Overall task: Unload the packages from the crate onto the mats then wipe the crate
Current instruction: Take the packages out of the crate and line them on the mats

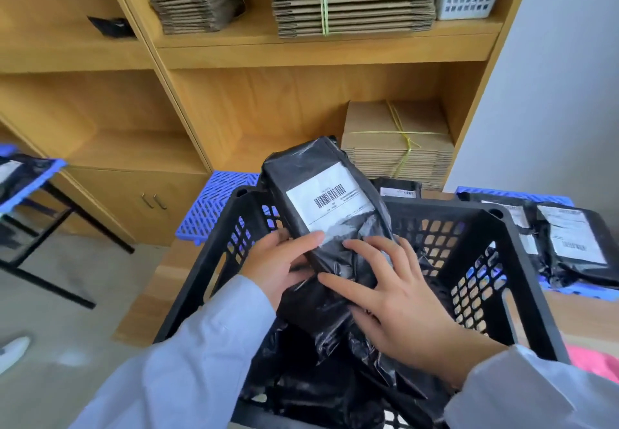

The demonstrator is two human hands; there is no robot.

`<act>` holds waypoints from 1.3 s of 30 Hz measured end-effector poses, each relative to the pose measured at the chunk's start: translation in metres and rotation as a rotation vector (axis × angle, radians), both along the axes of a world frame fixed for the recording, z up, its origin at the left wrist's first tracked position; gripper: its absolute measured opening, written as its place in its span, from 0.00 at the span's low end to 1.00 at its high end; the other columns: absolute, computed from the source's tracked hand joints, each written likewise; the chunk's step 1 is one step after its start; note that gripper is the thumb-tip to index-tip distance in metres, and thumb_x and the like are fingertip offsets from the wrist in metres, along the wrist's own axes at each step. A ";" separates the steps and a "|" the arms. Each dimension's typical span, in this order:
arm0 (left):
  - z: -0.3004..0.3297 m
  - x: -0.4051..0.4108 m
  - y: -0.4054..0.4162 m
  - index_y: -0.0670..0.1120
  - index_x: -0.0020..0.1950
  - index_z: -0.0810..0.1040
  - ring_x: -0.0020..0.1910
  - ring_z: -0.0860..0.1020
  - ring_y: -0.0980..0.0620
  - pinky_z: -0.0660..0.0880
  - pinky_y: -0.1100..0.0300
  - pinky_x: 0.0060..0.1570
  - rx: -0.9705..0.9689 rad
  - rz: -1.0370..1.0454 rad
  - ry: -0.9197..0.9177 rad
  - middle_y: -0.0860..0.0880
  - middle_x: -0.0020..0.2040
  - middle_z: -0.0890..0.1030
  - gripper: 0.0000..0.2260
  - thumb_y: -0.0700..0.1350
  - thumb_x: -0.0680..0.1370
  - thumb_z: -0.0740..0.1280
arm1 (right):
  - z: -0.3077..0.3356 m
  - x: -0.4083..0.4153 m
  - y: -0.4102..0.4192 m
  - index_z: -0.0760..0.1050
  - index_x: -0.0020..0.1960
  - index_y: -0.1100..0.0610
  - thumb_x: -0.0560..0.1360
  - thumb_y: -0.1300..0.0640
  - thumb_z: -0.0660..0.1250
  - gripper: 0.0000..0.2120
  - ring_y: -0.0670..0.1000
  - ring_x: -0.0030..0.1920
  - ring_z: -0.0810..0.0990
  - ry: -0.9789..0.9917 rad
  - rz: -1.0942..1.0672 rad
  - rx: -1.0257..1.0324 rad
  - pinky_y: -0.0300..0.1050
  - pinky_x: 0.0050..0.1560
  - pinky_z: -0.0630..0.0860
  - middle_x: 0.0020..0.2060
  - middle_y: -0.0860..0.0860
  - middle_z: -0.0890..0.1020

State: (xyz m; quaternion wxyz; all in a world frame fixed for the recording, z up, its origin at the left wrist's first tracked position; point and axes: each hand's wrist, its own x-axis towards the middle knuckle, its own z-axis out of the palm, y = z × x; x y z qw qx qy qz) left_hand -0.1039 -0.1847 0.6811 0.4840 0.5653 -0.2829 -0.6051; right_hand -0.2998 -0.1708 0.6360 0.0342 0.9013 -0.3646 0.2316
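Packages already laid out far left on a blue mat [40, 177], dark and blurred at the frame edge. Further right, another blue mat [221, 207] lying beyond the far left corner of the black crate [522, 261], bare where visible. Left hand [281, 264] curled under and around the near left edge of a black package [321, 201] with a white barcode label, thumb pressed on top near the label's lower corner. Package lifted above the crate, tilted, far end raised over the far rim, near end low. Right hand [402, 298] spread on the crumpled near end of the same package, fingers fairly straight, pressing rather than gripping; whether the thumb hooks beneath, cannot tell. More black packages [301, 378] heaped in the crate below. Far right, labelled packages [569, 247] resting on a third blue mat [582, 289].

Likely risks: slick film sliding out of a one-sided hold, since only the left hand truly clasps it and most of the length juts past both hands; loose wrap snagging on the lattice wall or rim; a dragged neighbour from the heap.

Relative to the grip: bulk of the package far of the hands, held only at its near end.
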 end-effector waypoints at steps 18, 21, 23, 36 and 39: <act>0.020 0.116 -0.236 0.43 0.51 0.80 0.37 0.81 0.48 0.82 0.57 0.39 -0.010 -0.173 -0.241 0.46 0.42 0.82 0.08 0.44 0.74 0.72 | 0.003 0.007 -0.214 0.74 0.57 0.50 0.75 0.45 0.60 0.15 0.59 0.52 0.78 -0.474 -0.930 0.698 0.53 0.55 0.75 0.52 0.54 0.80; -0.011 0.134 -0.282 0.42 0.56 0.80 0.39 0.83 0.48 0.82 0.55 0.41 0.032 -0.275 -0.243 0.46 0.43 0.83 0.13 0.44 0.74 0.72 | -0.010 0.015 -0.217 0.77 0.47 0.53 0.75 0.51 0.59 0.10 0.59 0.45 0.77 -0.224 -1.059 0.646 0.47 0.45 0.71 0.42 0.53 0.80; -0.036 0.141 -0.305 0.42 0.56 0.79 0.39 0.82 0.49 0.81 0.54 0.43 0.072 -0.339 -0.242 0.46 0.44 0.82 0.13 0.45 0.74 0.71 | -0.014 0.017 -0.219 0.77 0.41 0.56 0.72 0.52 0.60 0.10 0.60 0.43 0.78 -0.183 -1.124 0.612 0.47 0.43 0.71 0.39 0.53 0.81; -0.165 0.087 -0.353 0.44 0.64 0.77 0.49 0.82 0.47 0.81 0.58 0.37 0.288 -0.715 -0.162 0.45 0.59 0.82 0.17 0.43 0.75 0.71 | -0.022 0.018 -0.224 0.71 0.33 0.58 0.72 0.49 0.60 0.15 0.60 0.36 0.75 -0.108 -1.216 0.487 0.45 0.34 0.62 0.30 0.53 0.76; -0.175 0.075 -0.357 0.43 0.64 0.77 0.48 0.82 0.46 0.82 0.55 0.40 0.289 -0.751 -0.180 0.43 0.57 0.82 0.17 0.43 0.76 0.71 | -0.024 0.018 -0.225 0.72 0.34 0.60 0.72 0.50 0.60 0.14 0.59 0.34 0.73 -0.096 -1.221 0.463 0.43 0.31 0.61 0.30 0.54 0.76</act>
